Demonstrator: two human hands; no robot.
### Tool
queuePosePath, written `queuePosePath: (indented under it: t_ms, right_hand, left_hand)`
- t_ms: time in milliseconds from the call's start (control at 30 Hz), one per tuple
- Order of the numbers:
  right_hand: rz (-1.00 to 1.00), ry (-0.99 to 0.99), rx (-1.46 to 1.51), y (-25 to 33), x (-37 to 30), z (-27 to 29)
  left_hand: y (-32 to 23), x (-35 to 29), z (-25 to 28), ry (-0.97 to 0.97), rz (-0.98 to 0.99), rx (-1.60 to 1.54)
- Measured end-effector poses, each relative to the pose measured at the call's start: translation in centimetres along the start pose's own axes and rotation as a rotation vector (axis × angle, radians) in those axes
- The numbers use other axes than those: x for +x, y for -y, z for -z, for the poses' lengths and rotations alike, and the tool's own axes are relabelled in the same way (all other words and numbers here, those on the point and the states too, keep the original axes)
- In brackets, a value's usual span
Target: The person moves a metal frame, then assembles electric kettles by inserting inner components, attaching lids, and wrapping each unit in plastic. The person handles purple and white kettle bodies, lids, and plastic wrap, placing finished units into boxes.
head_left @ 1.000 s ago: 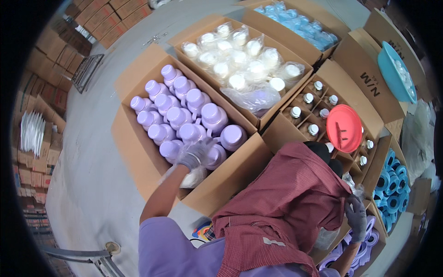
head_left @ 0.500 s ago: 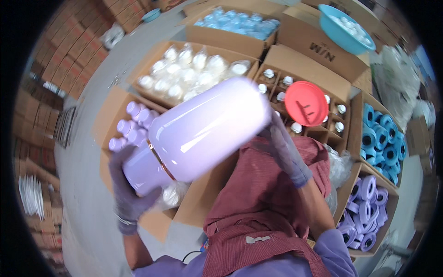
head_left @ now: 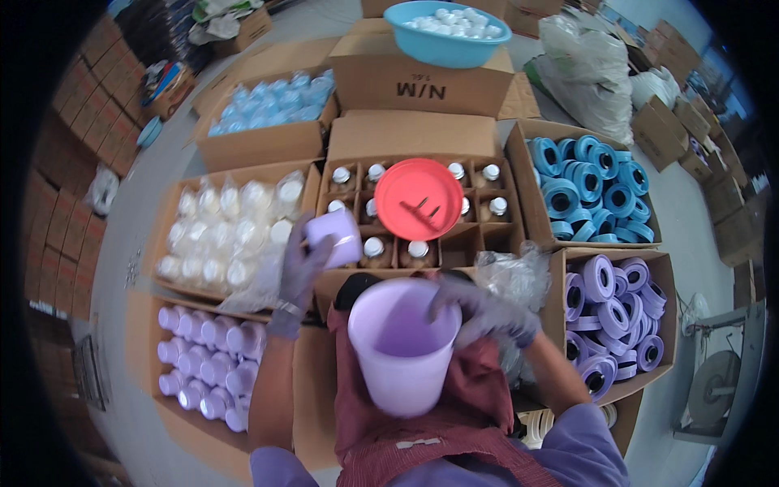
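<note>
A large lilac flask body (head_left: 402, 369), open at the top, stands upright between my knees on the dark red apron. My right hand (head_left: 497, 312) is closed on its right rim, with some fingers inside the mouth. Up to the left, my left hand (head_left: 299, 272) grips a small lilac cup-shaped lid (head_left: 337, 235), apart from the body. Both hands wear thin grey-purple gloves. Just beyond the body, a red round dish (head_left: 406, 183) with a few small dark pieces rests on a divided carton (head_left: 406, 134) of silver-topped bottles.
On the left are cartons of lilac lids (head_left: 213, 365), bagged white-capped items (head_left: 231, 219) and bagged blue items (head_left: 280, 105). At right sit cartons of blue ring parts (head_left: 584, 178) and lilac ring parts (head_left: 617, 312). A blue basin (head_left: 446, 53) of white pieces stands behind.
The lilac flask, tilted and closed in both hands before, is now apart: lid in my left hand, upright open body at my right. The view has turned right.
</note>
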State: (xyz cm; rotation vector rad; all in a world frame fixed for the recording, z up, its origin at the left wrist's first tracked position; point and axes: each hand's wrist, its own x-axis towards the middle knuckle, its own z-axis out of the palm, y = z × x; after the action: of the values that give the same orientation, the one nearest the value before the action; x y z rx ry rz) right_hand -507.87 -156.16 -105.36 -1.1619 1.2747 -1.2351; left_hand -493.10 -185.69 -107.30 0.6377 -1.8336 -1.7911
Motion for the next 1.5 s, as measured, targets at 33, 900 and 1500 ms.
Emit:
queuePosePath:
  t_ms: [33, 900, 1500]
  right_hand:
    - [0.100, 0.044, -0.061, 0.3, 1.0, -0.3]
    - [0.008, -0.862, -1.369, -2.3, 1.0, 16.8]
    - [0.268, -0.638, -0.507, -3.8, -10.7, -8.4]
  left_hand:
    - [1.0, 2.9, -2.6, 0.033, -0.076, 0.165]
    - [7.8, 5.6, -16.8, 0.387, 0.330, -0.231]
    - [-4.3, -5.8, -1.6, 0.294, -0.175, 0.158]
